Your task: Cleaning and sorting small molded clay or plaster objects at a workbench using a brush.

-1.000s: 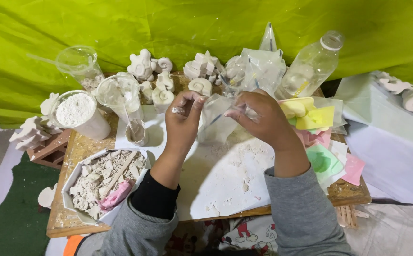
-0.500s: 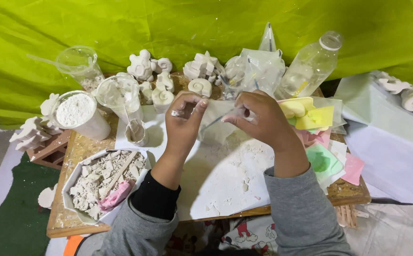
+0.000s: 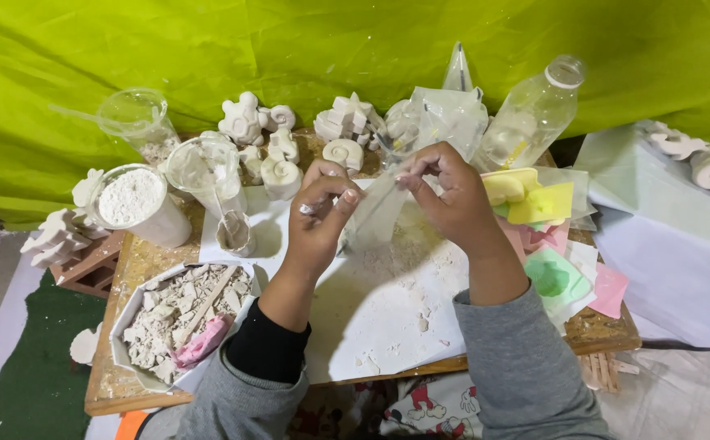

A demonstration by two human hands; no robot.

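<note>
Your left hand (image 3: 318, 216) and right hand (image 3: 444, 191) are raised over the middle of the table (image 3: 118, 391), both pinching the top edge of a clear bag (image 3: 375, 216) that hangs between them. On each hand, thumb and fingertips are pressed together on the plastic. The bag droops toward the white sheet (image 3: 387, 310), which is dusted with powder and crumbs. Just left of your left hand stands a small cup (image 3: 234, 234) with a stick in it, and beyond that a tub of powder (image 3: 135, 204). A tray of broken plaster (image 3: 177, 319) lies by your left forearm. Plaster figures (image 3: 281, 151) line the back, a bottle (image 3: 534, 114) stands behind your right hand, and coloured moulds (image 3: 546, 236) lie to its right
</note>
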